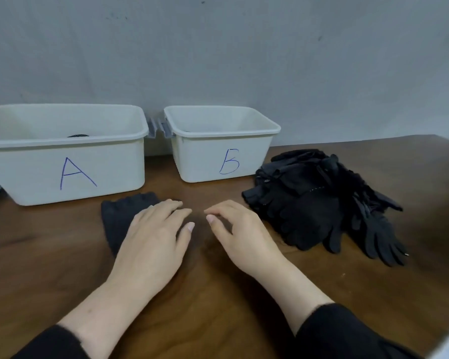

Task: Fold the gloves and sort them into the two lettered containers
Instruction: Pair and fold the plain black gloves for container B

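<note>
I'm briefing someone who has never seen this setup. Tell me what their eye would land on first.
First, the two white bins against the wall, container A on the left and container B beside it, each lettered in blue. Next, the pile of black gloves on the wooden table, right of B. In front, the left hand rests on a single black glove, and the right hand hovers beside it with nothing in it.

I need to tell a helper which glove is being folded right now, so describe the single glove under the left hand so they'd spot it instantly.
Start at the white container marked A on the left of the wooden table. Just in front of its right corner lies one black glove, flat on the wood with the left hand resting on it. Unlike the heaped pile of black gloves to the right beside container B, it lies alone.
</note>
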